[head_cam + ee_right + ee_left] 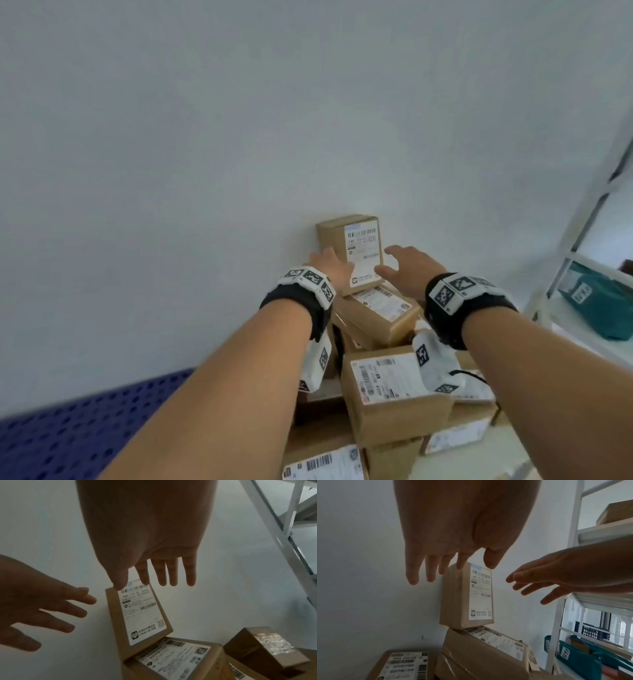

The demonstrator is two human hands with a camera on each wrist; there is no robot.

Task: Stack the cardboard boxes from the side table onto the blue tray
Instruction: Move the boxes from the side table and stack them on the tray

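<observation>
- A plain white wall backs a pile of cardboard boxes; a blue perforated surface lies at lower left.
- The top box stands upright on the pile against the wall; its white label carries barcodes, the print too blurred to read.
- The left hand and right hand flank it, fingers spread, gripping nothing.
- Only the wrist views show the white shelving clearly, with teal parcels.

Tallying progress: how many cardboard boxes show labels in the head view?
5: upright top box, one beneath it, large middle box, lower-right box, bottom front box; more may be hidden.
</observation>
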